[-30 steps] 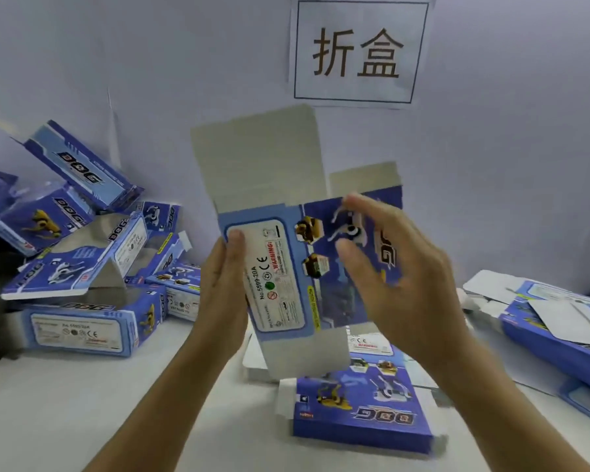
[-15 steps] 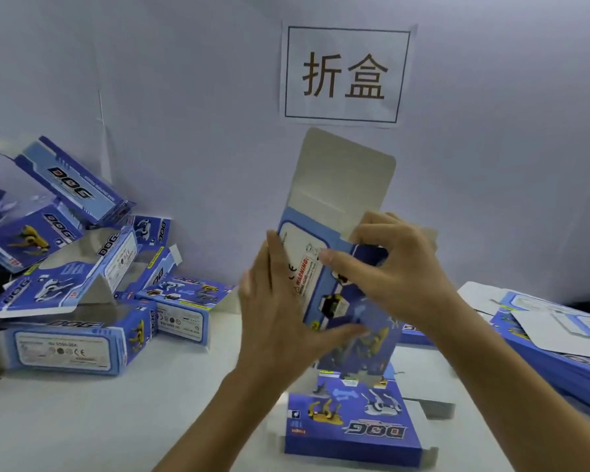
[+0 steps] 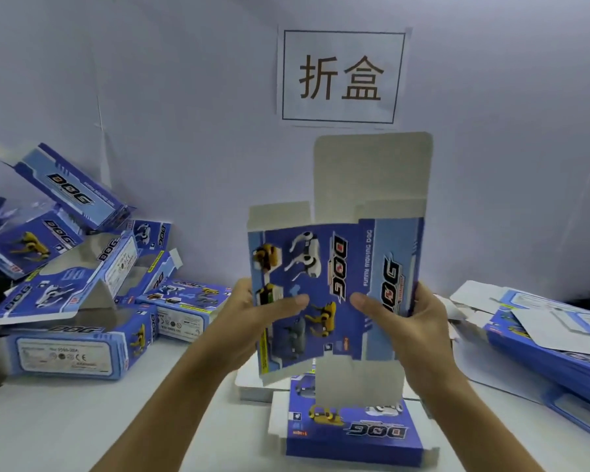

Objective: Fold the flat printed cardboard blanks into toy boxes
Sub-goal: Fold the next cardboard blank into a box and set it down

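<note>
While both hands [image 3: 252, 318] grip, glossy rectangular blank [image 3: 334, 294] upright.

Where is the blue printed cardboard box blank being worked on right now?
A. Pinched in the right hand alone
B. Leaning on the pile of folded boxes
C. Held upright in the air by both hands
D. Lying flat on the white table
C: the blue printed cardboard box blank stands upright above the white table, left hand and right hand each holding a side, thumbs on its printed face.
</note>
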